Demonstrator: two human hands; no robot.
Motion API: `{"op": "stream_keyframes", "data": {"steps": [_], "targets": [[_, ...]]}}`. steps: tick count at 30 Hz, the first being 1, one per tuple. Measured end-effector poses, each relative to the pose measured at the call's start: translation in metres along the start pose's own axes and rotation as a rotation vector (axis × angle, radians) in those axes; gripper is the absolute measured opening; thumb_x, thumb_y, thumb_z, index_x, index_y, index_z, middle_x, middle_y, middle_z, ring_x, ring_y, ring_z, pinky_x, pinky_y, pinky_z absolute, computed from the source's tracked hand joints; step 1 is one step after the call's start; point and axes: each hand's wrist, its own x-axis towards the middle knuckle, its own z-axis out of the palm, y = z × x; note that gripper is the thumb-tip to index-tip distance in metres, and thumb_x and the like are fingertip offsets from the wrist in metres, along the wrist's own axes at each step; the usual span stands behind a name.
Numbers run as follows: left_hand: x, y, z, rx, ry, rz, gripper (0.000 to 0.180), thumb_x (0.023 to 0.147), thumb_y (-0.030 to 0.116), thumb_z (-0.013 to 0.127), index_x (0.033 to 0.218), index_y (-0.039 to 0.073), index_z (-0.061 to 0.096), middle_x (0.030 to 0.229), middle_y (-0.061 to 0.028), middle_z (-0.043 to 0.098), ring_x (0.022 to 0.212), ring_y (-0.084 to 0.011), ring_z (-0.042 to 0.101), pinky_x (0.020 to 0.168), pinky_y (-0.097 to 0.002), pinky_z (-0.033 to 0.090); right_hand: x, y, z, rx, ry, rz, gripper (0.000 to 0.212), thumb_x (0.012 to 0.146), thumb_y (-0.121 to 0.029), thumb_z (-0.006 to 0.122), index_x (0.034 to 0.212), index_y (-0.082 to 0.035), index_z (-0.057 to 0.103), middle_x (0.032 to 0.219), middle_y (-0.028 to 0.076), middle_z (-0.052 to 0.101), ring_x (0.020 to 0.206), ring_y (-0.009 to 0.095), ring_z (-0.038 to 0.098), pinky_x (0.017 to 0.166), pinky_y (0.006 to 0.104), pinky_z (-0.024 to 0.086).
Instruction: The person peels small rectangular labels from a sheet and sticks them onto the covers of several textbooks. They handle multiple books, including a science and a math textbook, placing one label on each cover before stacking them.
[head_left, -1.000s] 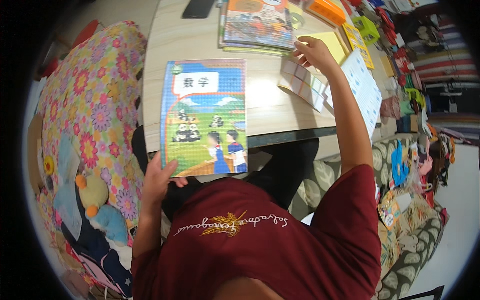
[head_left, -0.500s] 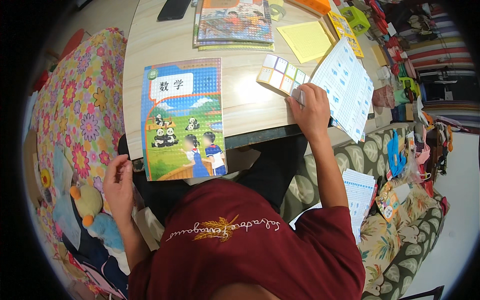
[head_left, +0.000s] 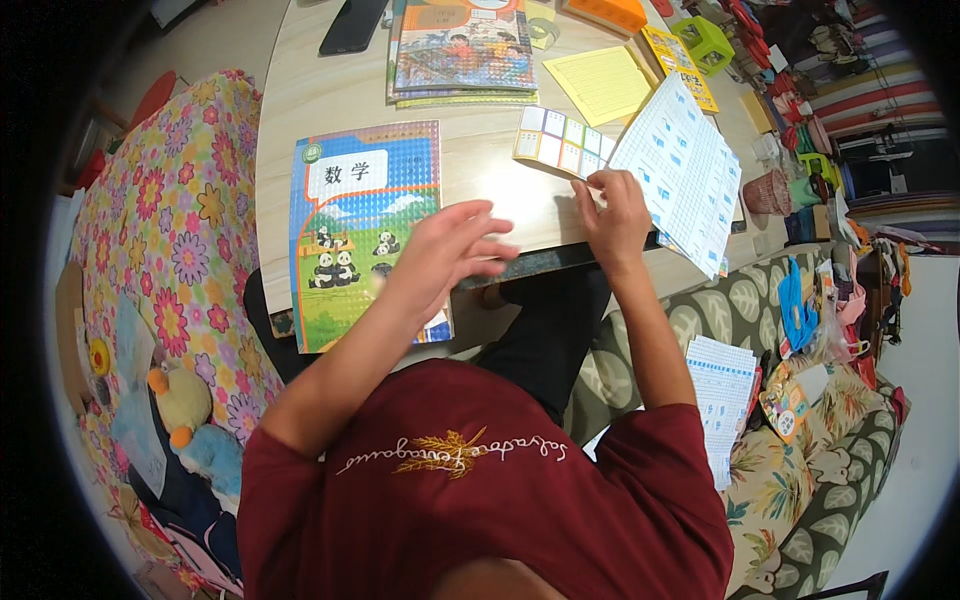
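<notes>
A textbook (head_left: pixel 335 215) with a blue and green cover of pandas and children lies at the table's front left, its lower end over the edge. My left hand (head_left: pixel 450 258) hovers above its right side, slightly blurred, empty, with fingers apart pointing right. A small sheet of label stickers (head_left: pixel 560 143) with coloured borders rests right of the textbook. Beside its lower right corner is my right hand (head_left: pixel 618 218), fingers curled, thumb and fingertips close together. Whatever is between them is too small to make out. Printed grid worksheets (head_left: pixel 675 150) lie just beyond that hand.
Stacked books (head_left: pixel 463 50) lie at the back, with a dark phone (head_left: pixel 352 27) left of them. Also there are a tape roll (head_left: pixel 543 32), yellow paper (head_left: pixel 598 82) and an orange box (head_left: pixel 607 12). A patterned sofa (head_left: pixel 690 310) stands right; flowered cloth (head_left: pixel 185 240) covers the left side.
My left hand has come up from beside the table's left edge and moved right, over the textbook. My right hand has shifted only slightly, its fingers more curled.
</notes>
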Motion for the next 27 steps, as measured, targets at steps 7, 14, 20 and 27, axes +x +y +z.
{"op": "stream_keyframes", "data": {"steps": [7,14,20,27], "targets": [[0.069,-0.01,0.026,-0.109,0.126,0.059,0.056,0.094,0.021,0.046,0.138,-0.002,0.018,0.12,-0.0257,0.045,0.099,-0.0337,0.061,0.072,-0.0326,0.053,-0.034,-0.037,-0.005,1.567,-0.083,1.093,0.05,0.094,-0.026,0.048,0.136,-0.008,0.031,0.127,0.019,0.045,0.099,0.026,0.058,0.072,0.0308,0.05],[0.064,-0.002,0.021,0.024,0.157,0.077,0.048,0.091,0.022,0.053,0.131,0.001,0.035,0.117,-0.0125,0.05,0.089,-0.0209,0.061,0.069,-0.0275,0.05,-0.017,-0.037,0.005,1.765,-0.021,1.059,0.053,0.096,-0.026,0.044,0.142,-0.011,0.024,0.139,0.012,0.032,0.108,0.024,0.051,0.079,0.0295,0.044],[0.053,0.011,0.003,0.265,0.248,0.318,0.045,0.087,0.025,0.058,0.124,0.002,0.047,0.115,-0.0076,0.051,0.109,-0.0165,0.047,0.088,-0.0286,0.038,-0.01,-0.044,0.012,1.591,0.031,1.147,0.033,0.095,-0.022,0.045,0.119,-0.001,0.051,0.109,0.004,0.054,0.086,0.015,0.056,0.063,0.0236,0.043],[0.008,0.041,-0.021,0.417,0.027,0.247,0.052,0.083,0.025,0.063,0.124,-0.002,0.047,0.117,-0.012,0.057,0.108,-0.018,0.053,0.094,-0.0294,0.039,-0.026,-0.07,-0.015,1.311,-0.204,0.717,0.031,0.092,-0.028,0.05,0.082,-0.001,0.062,0.068,0.001,0.057,0.059,0.008,0.046,0.057,0.0212,0.037]]}}
